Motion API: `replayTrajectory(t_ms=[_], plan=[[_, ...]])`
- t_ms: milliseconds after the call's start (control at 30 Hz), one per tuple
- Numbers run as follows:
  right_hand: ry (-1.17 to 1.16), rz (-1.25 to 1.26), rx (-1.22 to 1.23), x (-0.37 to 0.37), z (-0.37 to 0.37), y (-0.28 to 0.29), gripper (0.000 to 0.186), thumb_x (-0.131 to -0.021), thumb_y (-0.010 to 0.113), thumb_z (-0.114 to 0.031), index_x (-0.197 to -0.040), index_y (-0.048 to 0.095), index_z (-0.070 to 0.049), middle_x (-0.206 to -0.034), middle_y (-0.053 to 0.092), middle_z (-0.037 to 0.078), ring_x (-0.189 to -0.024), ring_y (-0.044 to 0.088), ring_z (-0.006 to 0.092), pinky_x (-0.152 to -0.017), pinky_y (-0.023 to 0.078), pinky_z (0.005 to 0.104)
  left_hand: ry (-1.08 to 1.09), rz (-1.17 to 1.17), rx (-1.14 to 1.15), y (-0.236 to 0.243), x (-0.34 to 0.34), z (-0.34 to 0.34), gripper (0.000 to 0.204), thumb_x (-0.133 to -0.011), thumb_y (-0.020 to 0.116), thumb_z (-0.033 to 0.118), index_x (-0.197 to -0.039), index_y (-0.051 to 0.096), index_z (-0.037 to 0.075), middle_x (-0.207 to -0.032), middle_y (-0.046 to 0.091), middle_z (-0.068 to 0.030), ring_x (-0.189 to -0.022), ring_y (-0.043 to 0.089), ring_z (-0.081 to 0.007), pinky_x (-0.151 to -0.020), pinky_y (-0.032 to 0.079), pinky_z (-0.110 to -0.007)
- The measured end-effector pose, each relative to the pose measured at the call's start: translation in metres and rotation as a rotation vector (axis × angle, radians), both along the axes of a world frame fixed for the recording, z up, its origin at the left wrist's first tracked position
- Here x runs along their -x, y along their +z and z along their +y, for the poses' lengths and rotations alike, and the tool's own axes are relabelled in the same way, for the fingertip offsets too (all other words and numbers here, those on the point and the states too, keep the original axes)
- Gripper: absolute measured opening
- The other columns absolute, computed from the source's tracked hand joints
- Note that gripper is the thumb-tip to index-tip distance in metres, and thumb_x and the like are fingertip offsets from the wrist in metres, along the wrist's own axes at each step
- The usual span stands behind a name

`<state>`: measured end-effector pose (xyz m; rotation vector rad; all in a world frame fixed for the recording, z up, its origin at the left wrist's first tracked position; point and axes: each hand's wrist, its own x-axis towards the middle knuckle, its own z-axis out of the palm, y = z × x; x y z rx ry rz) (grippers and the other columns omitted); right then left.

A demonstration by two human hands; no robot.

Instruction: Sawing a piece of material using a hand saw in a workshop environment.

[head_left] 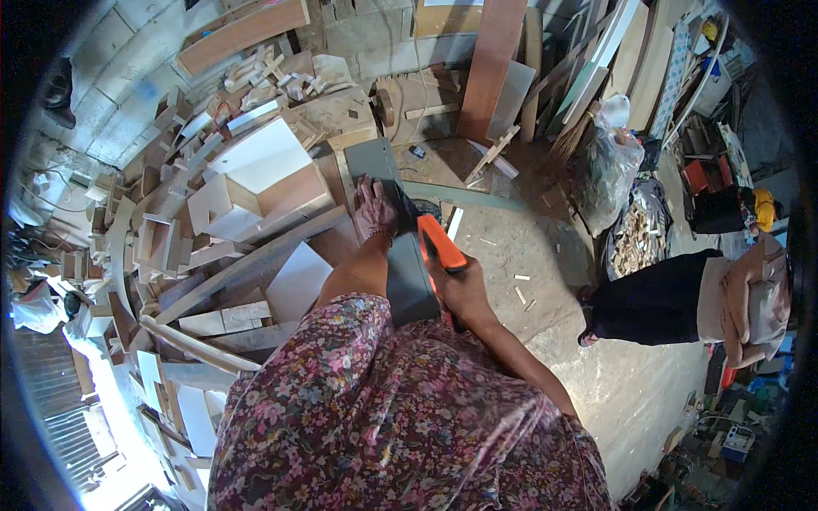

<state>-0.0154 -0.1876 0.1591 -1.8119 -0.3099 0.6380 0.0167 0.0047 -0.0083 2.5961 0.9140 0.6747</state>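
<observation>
A long dark grey board (412, 285) stretches away in front of me. My left hand (375, 209) lies flat on it with the fingers spread, pressing near its far half. At the board's right edge, my right hand (463, 289) is wrapped round the orange handle of what looks like a hand saw (436, 238). The blade is hard to make out from here, so I cannot tell whether it touches the board.
Wood offcuts and white panels (266, 157) crowd the left side. Planks (494, 68) lean on the far wall. A clear plastic bag (609, 170) and a sack of wood scraps (639, 234) stand right. Another person (665, 298) is at the right. Small scraps lie on the floor (545, 255).
</observation>
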Motion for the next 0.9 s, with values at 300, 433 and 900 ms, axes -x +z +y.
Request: replayTrajectory(t_ms=[300,433,900], plan=[[-0.052,-0.042,-0.059,-0.019,0.021,-0.051,0.018,-0.076,0.059,-0.015,-0.082,0.055,0.001,-0.059,0.051,0.005,-0.055,0.045,0.0102,-0.053,0.040,0.0295,0.024,0.109,-0.120,0.010,-0.008,-0.003,0.034,-0.078,0.039,0.014,-0.109,0.047,0.002,-0.126,0.037,-0.0145,-0.119,0.033,-0.0282,-0.098,0.026,-0.037],[-0.050,0.043,0.064,-0.028,0.042,-0.036,0.018,-0.075,0.059,-0.016,-0.080,0.055,0.001,-0.059,0.051,0.005,-0.055,0.045,0.0108,-0.052,0.039,0.0297,0.007,0.107,-0.070,0.007,0.000,-0.003,0.039,-0.078,0.040,0.016,-0.115,0.043,0.002,-0.128,0.035,-0.0136,-0.123,0.028,-0.0261,-0.101,0.022,-0.036],[-0.110,-0.027,-0.277,-0.008,0.014,-0.069,0.016,-0.075,0.058,-0.010,-0.082,0.054,0.004,-0.065,0.053,0.004,-0.060,0.045,0.0079,-0.055,0.041,0.0279,0.025,0.049,-0.006,0.009,-0.008,-0.007,0.034,-0.078,0.039,0.015,-0.109,0.045,0.003,-0.124,0.038,-0.0143,-0.121,0.031,-0.0265,-0.100,0.023,-0.038]])
